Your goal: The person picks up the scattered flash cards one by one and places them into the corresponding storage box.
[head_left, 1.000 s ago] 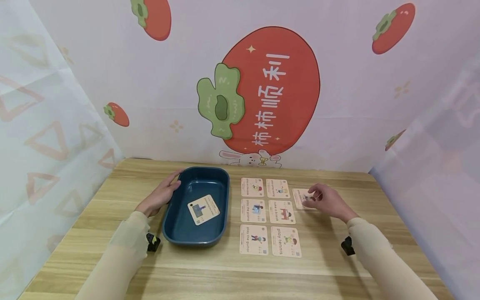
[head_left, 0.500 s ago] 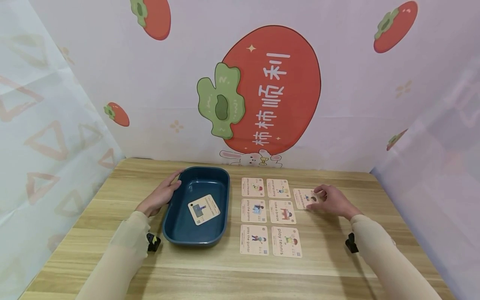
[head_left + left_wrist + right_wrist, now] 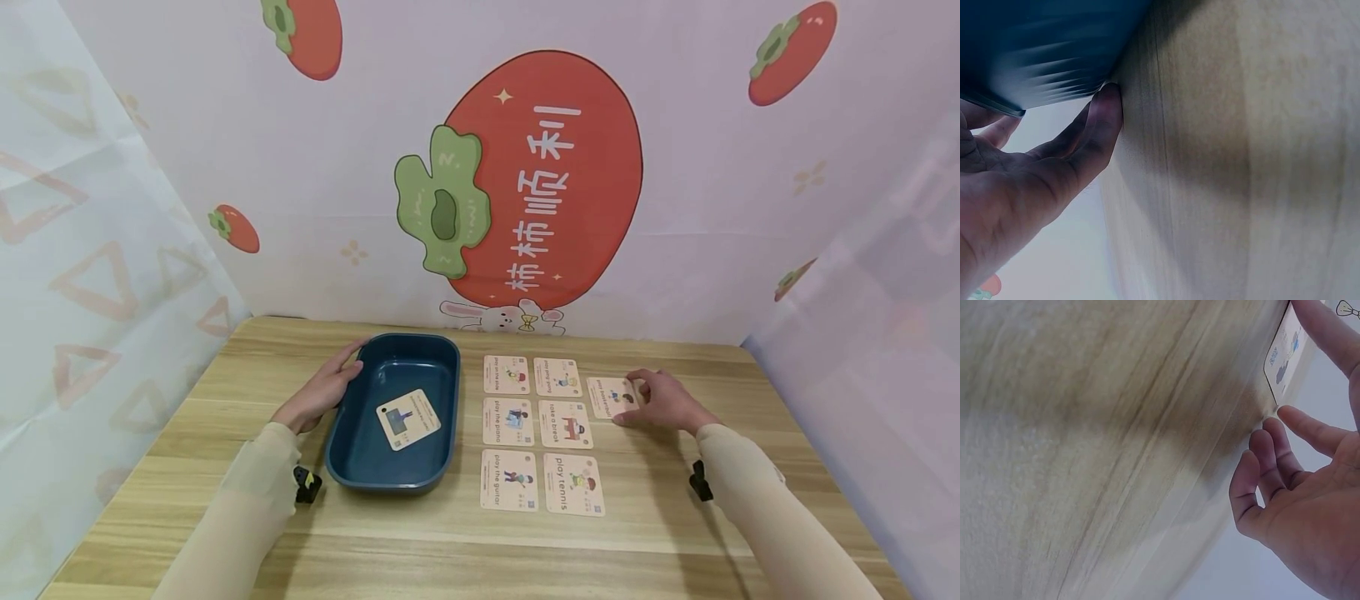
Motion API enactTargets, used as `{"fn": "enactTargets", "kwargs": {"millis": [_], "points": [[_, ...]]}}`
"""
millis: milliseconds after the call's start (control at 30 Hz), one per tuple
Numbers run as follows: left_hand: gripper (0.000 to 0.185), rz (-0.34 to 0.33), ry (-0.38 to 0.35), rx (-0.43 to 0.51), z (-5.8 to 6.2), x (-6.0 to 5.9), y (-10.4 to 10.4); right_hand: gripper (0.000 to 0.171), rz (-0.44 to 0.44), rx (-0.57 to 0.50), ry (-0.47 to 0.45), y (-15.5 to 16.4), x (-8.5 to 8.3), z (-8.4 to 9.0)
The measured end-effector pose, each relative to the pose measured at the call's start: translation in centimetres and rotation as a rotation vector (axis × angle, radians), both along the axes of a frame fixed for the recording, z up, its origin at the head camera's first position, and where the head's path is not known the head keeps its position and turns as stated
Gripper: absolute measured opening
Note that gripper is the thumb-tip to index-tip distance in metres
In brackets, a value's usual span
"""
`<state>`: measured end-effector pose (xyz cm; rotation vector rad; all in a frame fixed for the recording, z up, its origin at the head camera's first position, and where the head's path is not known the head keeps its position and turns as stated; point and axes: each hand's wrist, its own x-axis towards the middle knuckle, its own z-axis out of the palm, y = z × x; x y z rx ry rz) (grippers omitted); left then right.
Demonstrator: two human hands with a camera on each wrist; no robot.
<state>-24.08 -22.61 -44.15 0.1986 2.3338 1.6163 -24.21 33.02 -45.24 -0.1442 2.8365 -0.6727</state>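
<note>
Over the last second the right hand (image 3: pixel 663 402) has drawn a little to the right, so that the "play basketball" card (image 3: pixel 606 398) shows almost whole where the fingers had covered more of it, while the card itself seems hardly to have moved; this looks like the last small adjusting of a card already laid flat, though whether the hand is straightening it or leaving it cannot be told. The card lies just left of that hand, whose thumb and forefinger appear to pinch it lightly at its near and far edges, the other fingers curled in beside them, palm low over the table (image 3: pixel 420 537). Further left of the hand stand two columns of cards, the "take a break" card (image 3: pixel 566 425) among the nearer ones and the "play tennis" card (image 3: pixel 573 483) closer to the body. The left hand (image 3: pixel 321 393) holds the left wall of the blue tray (image 3: pixel 423 462), thumb at the rim, fingers down outside; to its right, one loose card (image 3: pixel 407 419) lies slanted inside.
</note>
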Motion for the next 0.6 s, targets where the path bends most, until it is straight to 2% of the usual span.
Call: {"fn": "enactTargets", "kwargs": {"millis": [267,600], "points": [[0.056,-0.003,0.004,0.001,0.27,0.1,0.09,0.094,0.019,0.014,0.009,-0.08,-0.03,0.04],[0.056,-0.002,-0.002,0.0,0.27,0.07,0.14,0.087,-0.012,-0.018,-0.014,-0.27,0.1,0.44]]}}
